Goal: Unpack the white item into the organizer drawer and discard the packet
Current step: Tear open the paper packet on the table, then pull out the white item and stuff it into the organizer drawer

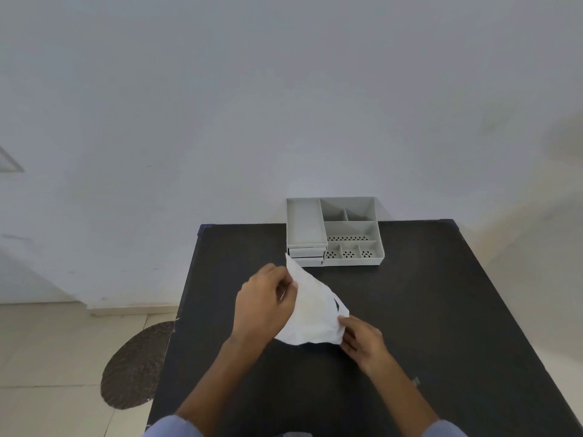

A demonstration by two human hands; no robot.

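Observation:
A white packet (pixel 310 310) is held above the middle of the black table (pixel 426 310), tilted with one corner pointing up toward the organizer. My left hand (pixel 263 302) pinches its upper left edge. My right hand (pixel 362 339) grips its lower right corner. A small dark mark shows on the packet's right side. What is inside the packet is hidden. The grey organizer (pixel 375 216) stands at the table's far edge, with open top compartments and two small shut drawers (pixel 306 252) at its front left.
A white wall rises just behind the table. A dark round mat (pixel 135 367) lies on the tiled floor to the left of the table. A small grey object (pixel 415 380) sits on the table near my right forearm.

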